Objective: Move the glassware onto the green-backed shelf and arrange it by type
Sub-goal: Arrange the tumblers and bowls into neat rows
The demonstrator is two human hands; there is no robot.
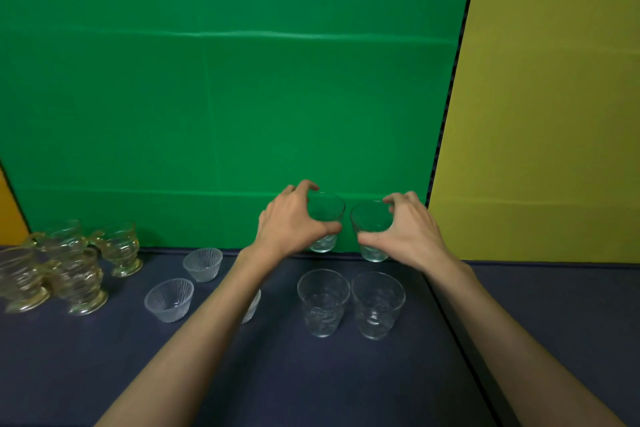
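Observation:
My left hand (289, 218) grips a clear tumbler (327, 215) by its rim, against the green backing (225, 80). Beside it, my right hand (408, 229) grips a second clear tumbler (370, 218) the same way. Both tumblers stand at the back of the dark blue shelf (277, 374). In front of them stand two more clear tumblers (323, 302) (377, 303), side by side. Two small ribbed glass bowls (203, 263) (169, 300) sit left of my left forearm; a third bowl (252, 307) is mostly hidden behind it. Several yellow-tinted footed cups (69, 267) cluster at the far left.
A dark divider edge (450, 305) bounds the shelf on the right, with a yellow-backed section (554, 114) beyond it. An orange panel (8, 211) shows at the far left.

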